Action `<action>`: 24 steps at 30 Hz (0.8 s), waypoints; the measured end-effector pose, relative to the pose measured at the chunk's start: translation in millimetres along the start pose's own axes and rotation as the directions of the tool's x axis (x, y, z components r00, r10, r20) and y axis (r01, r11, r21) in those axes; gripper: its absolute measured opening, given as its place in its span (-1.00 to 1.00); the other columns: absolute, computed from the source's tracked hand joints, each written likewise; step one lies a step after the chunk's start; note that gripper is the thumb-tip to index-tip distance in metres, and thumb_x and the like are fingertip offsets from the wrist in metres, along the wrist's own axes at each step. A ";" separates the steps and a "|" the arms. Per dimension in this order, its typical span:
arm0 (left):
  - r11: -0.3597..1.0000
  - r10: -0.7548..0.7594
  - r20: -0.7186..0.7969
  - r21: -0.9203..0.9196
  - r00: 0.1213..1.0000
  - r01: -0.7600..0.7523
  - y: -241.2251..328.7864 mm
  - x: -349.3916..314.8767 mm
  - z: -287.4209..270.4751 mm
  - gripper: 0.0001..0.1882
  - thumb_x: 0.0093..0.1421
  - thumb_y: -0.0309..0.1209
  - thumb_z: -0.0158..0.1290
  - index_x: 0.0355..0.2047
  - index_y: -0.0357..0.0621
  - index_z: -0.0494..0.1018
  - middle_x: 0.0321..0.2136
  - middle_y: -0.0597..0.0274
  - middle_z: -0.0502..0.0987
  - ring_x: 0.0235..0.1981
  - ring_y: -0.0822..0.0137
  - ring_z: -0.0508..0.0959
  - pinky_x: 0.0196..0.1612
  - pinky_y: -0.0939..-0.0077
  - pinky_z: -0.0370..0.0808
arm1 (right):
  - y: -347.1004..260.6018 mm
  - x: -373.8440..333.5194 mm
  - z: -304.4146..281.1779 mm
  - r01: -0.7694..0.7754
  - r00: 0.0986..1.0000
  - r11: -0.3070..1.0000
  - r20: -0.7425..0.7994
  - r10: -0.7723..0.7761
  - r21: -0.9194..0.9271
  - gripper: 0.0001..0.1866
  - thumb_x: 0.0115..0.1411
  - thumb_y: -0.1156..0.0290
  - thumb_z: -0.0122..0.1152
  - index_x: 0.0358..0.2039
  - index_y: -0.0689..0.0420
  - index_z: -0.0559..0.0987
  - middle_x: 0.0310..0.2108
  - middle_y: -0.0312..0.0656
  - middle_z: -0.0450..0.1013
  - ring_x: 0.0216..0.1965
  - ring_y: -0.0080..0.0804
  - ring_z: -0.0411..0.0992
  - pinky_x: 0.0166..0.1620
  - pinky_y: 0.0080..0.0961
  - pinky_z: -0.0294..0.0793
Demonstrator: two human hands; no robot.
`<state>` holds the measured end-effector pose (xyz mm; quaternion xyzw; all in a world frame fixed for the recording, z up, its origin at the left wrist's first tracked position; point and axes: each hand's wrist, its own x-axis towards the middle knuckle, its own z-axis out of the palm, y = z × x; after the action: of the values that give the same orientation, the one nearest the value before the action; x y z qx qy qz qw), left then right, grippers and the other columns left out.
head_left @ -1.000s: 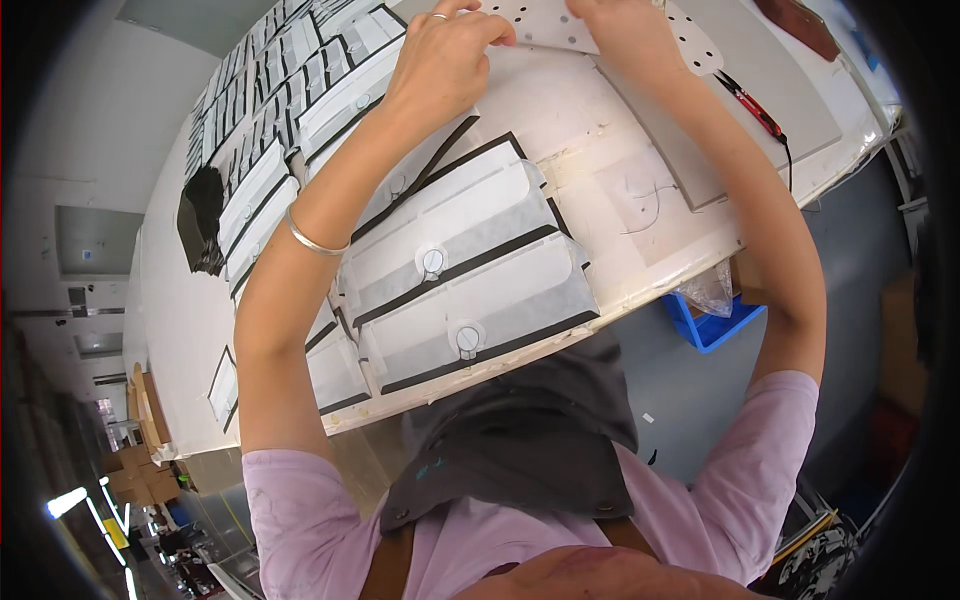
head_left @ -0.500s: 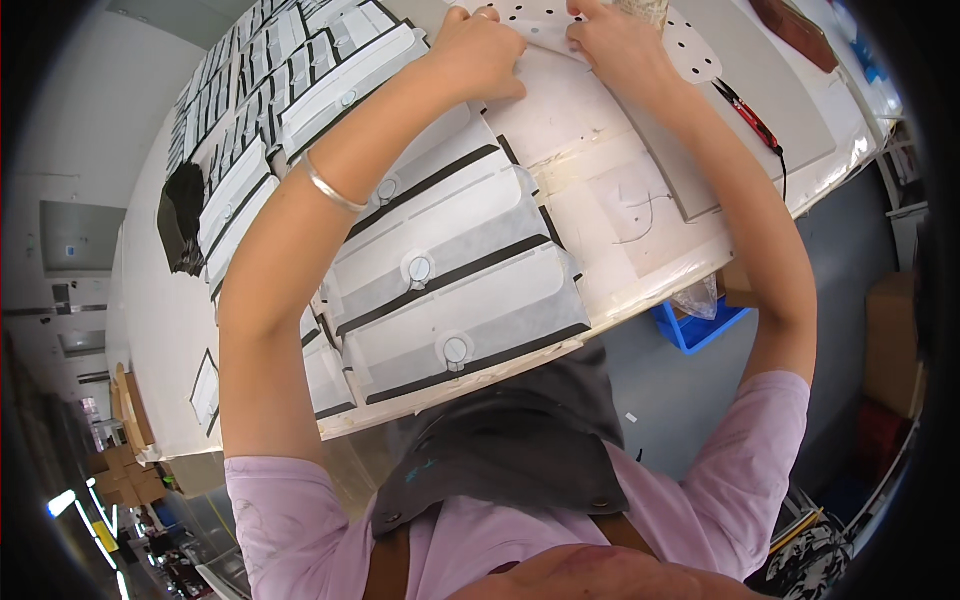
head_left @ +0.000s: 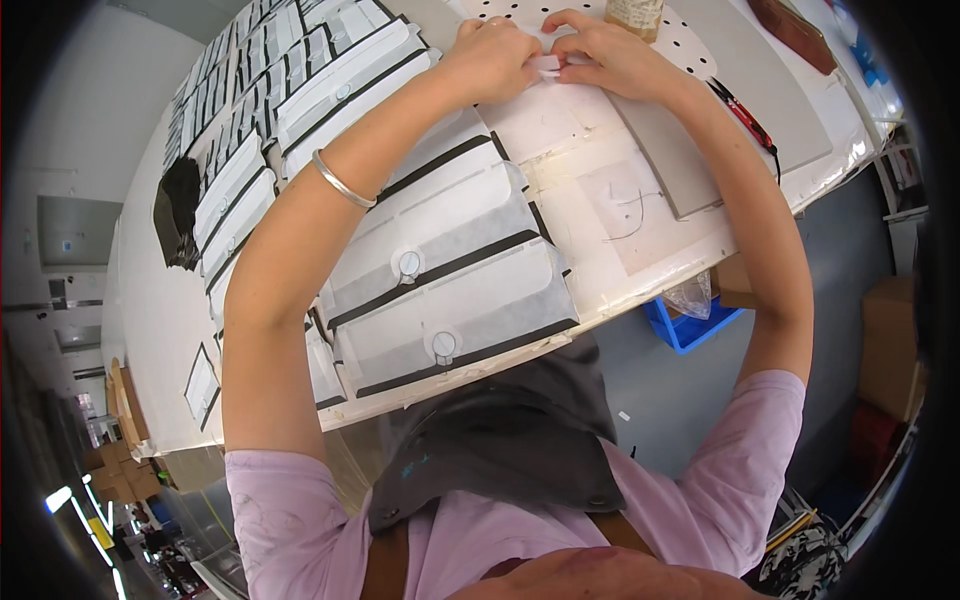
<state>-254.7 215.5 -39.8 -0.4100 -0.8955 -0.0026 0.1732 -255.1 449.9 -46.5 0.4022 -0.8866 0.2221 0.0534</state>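
At the far middle of the table, my left hand [head_left: 497, 62] and my right hand [head_left: 612, 57] are close together with bent fingers. A small white strip [head_left: 546, 63] shows between their fingertips, pinched from both sides. Just beyond them lies a white sheet with black dots [head_left: 690, 48], partly hidden by my hands. A tan, mottled cylinder [head_left: 634, 17] stands on that sheet, beyond my right hand. Under and beside my left forearm are overlapping flat white panels [head_left: 470, 300] with black edges, some bearing a round disc.
A grey board [head_left: 655, 160] lies under my right forearm, with red-handled snips [head_left: 745, 115] on it. A brown object [head_left: 793, 33] is at the far right. Dark pieces [head_left: 178, 215] are stacked on the left. Below the table's edge stands a blue bin [head_left: 690, 328].
My hands have come closer together and slightly nearer me. They have left the dotted sheet, and the small white strip now shows between them.
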 end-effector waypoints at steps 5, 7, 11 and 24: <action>0.785 -0.296 0.120 -0.535 0.948 0.313 21.0 14.6 -70.4 -0.83 0.22 -0.44 0.13 -0.22 -0.20 0.61 -0.37 0.11 0.68 -0.27 0.19 0.64 -0.14 0.33 0.53 | 4.9 -16.1 3.3 0.137 0.977 0.987 -0.155 -0.149 -0.085 -0.85 0.24 0.38 0.29 -0.30 0.20 0.60 0.10 -0.16 0.42 -0.18 -0.24 0.52 -0.05 -0.32 0.47; 0.600 -0.354 0.064 -0.750 0.933 0.279 8.4 3.0 -73.1 -0.86 0.29 -0.43 0.14 -0.26 -0.27 0.59 -0.46 0.17 0.65 -0.37 0.34 0.59 -0.27 0.46 0.52 | -5.1 -22.2 -3.7 0.176 0.956 0.982 -0.226 -0.186 -0.064 -0.85 0.26 0.37 0.28 -0.31 0.19 0.60 -0.04 -0.19 0.50 -0.23 -0.36 0.51 -0.13 -0.41 0.47; 0.329 -0.374 0.192 -0.887 0.907 0.323 8.6 -51.7 -119.2 -0.76 0.30 -0.36 0.16 -0.12 -0.26 0.55 -0.43 0.25 0.64 -0.35 0.42 0.60 -0.30 0.49 0.50 | -51.6 -36.1 -29.3 -0.267 0.955 0.909 -0.037 0.294 0.321 -0.87 0.33 0.35 0.26 -0.26 0.13 0.60 -0.36 -0.38 0.53 -0.33 -0.66 0.42 -0.28 -0.63 0.37; -0.608 -0.483 0.674 -0.717 0.559 0.341 100.2 -326.7 -179.4 -0.71 0.39 -0.30 0.15 0.01 -0.20 0.53 -0.15 0.20 0.63 -0.12 0.46 0.61 -0.01 0.63 0.56 | -291.2 31.0 37.5 -0.331 0.928 0.376 0.371 -0.039 0.866 -0.77 0.32 0.38 0.28 -0.04 0.14 0.61 -0.27 -0.30 0.64 -0.28 -0.69 0.50 -0.22 -0.67 0.46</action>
<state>71.4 16.1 13.1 0.1054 -0.5759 -0.7863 -0.1971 -58.1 243.8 30.5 0.3135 -0.6428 0.6068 -0.3470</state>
